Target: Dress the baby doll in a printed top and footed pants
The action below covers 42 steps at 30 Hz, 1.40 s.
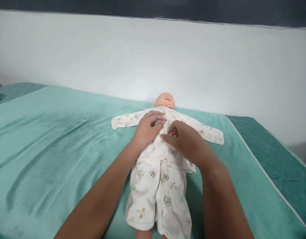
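Observation:
A baby doll (165,100) lies on its back on a teal blanket (55,142), dressed in a white patterned top (133,119) and matching trousers (155,196). Both sleeves are spread out sideways. My left hand (147,129) rests on the doll's chest with fingers curled, pinching the top's front edge. My right hand (185,141) is beside it, fingers pinched on the same front opening of the top at mid-chest. What lies exactly between the fingertips is hidden.
The blanket covers a bed that ends against a white wall (168,59) just behind the doll's head. A darker green strip (272,156) with a white piped edge runs along the right side.

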### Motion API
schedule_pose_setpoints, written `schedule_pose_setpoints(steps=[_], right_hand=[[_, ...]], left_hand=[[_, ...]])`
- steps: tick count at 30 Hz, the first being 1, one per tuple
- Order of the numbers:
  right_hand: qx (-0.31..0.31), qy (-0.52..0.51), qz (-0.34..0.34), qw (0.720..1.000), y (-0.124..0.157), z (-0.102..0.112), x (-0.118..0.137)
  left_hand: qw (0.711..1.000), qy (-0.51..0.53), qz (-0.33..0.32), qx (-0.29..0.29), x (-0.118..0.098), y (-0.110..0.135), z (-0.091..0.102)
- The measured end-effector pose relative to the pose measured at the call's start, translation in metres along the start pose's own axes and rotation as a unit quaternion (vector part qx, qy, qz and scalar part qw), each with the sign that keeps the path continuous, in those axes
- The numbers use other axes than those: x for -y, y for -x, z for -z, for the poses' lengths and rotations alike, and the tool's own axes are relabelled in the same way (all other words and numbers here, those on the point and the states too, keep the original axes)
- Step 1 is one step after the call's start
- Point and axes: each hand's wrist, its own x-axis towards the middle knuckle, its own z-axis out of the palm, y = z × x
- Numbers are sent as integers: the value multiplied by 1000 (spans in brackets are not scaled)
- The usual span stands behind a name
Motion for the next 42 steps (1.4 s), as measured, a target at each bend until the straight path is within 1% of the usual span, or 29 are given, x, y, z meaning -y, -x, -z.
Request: schedule_pose_setpoints(steps=[2,4,7,10,13,18,21,25,30,32,35,37,39,41,42], right_hand=[[15,41,15,999,9,-2,3],[13,49,4,999,15,-6,4],[-12,10,-26,1000,18,-12,2],[-22,-27,-40,999,17,-14,0],[-32,0,-36,999,16,-16,1],[-71,52,-35,996,17,-23,5],[-83,43,-37,995,16,-25,4],[-80,12,-32,996,15,-24,1],[-69,12,-40,997,14,-22,1],[-65,19,-44,997,14,-23,2],[-69,30,-42,996,14,-22,3],[-69,0,-40,997,14,-20,2],[-58,-75,-54,994,13,-16,-2],[-40,-187,-85,978,12,-13,-7],[-33,-250,-99,963,12,-12,-10]], left_hand=[[1000,12,-8,13,-1,7,5],[999,14,-9,45,-3,12,9],[996,1,-5,94,-6,15,13],[993,-17,-7,118,-6,14,14],[989,-32,-13,142,-4,13,15],[988,-29,-24,148,1,11,17],[988,22,-13,149,2,10,20],[984,101,10,149,2,10,24],[975,173,38,135,4,10,26],[973,180,41,138,4,10,26],[975,160,42,151,2,11,26],[977,141,38,158,1,11,26],[978,124,33,162,0,11,26],[980,108,29,165,-1,10,26],[980,101,27,167,-2,10,26]])
